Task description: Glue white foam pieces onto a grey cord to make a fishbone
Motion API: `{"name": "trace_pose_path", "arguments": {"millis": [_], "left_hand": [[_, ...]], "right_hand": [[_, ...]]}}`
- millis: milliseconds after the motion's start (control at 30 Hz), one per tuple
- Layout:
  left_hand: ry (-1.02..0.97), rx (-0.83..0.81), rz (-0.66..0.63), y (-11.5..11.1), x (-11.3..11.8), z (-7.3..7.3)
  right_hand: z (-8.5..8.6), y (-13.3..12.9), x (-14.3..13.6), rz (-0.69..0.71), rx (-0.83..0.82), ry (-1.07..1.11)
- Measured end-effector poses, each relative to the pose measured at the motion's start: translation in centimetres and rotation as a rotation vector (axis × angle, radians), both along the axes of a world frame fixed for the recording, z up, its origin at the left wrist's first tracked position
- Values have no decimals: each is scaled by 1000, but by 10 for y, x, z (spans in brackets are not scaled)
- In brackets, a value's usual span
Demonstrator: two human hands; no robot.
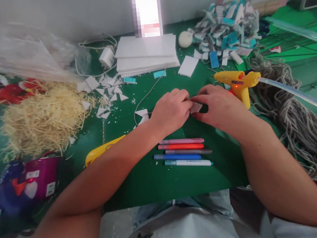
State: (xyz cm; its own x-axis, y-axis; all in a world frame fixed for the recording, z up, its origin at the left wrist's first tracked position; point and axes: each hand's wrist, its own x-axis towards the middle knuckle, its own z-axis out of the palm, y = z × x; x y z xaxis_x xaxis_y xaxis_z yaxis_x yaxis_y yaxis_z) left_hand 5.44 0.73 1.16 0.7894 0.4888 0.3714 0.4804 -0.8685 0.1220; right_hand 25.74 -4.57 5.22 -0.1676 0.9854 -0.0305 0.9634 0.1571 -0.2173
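Note:
Near the middle of the green table, a small white piece (196,108) is held between my hands. My right hand (215,104) pinches it between thumb and fingers. My left hand (171,109) touches it from the left, its fingers curled and pressed together; the fingertips are partly hidden. A thin grey cord (148,93) runs on the table beside my left hand, near white triangular scraps (143,116). Just below the hands lie several marker pens (183,156). A yellow glue gun (237,83) with a lit orange light is right of my right hand.
White sheets (146,54) are stacked at the back, beside a white ball (185,39). A heap of white and blue pieces (225,30) and grey yarn (287,114) are at right. Straw (46,118), a yellow cutter (102,150) and a purple box (43,177) are at left.

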Motion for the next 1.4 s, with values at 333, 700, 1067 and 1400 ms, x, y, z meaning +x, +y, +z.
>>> {"name": "trace_pose_path", "arguments": {"millis": [333,700,1067,1400], "left_hand": [[-32,-1,-5,-1,-3,-3],[-48,16,-99,0,-5,-9],[-157,-16,-14,-4,-8,-5],[-44,-111,53,-12,-4,2]], "right_hand": [[3,1,-2,-15,-18,1],[1,3,3,11,-22,40],[25,-7,-2,-133,237,298],[107,-61,-9,-404,438,746]]}}
